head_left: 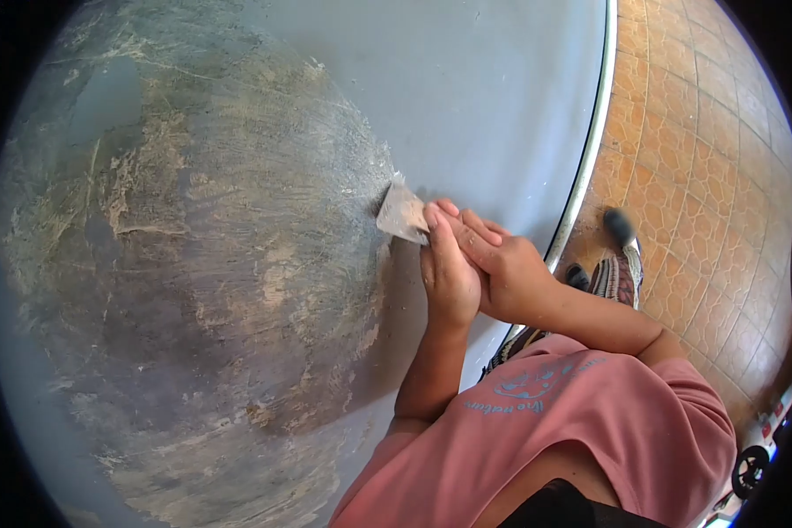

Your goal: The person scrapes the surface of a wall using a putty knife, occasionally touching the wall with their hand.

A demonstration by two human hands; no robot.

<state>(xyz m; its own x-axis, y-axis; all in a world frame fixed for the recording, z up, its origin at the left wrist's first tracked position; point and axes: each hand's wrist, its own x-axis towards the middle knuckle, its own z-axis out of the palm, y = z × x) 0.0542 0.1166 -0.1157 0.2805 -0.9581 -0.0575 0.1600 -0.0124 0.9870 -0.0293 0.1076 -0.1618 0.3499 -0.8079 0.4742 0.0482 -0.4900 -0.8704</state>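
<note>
Both of my hands are wrapped round a scraper (402,215) with a wide, flat blade. My left hand (451,277) is closed at its base, the thumb lying along it toward the blade. From the right, my right hand (502,264) closes over the left one, and the fingers overlap. Most of the handle is hidden inside the grip. The blade touches a blue-grey painted surface (484,97), right at the ragged edge of a large scraped patch (264,220) of rough grey and beige. Small pale flecks cling to my fingers.
A pale rim (600,114) edges the painted surface on the right. Beyond it lies an orange-brown tiled floor (686,141). A dark shoe (619,227) and patterned trousers (620,280) show there. A wheeled object (750,473) stands at the lower right.
</note>
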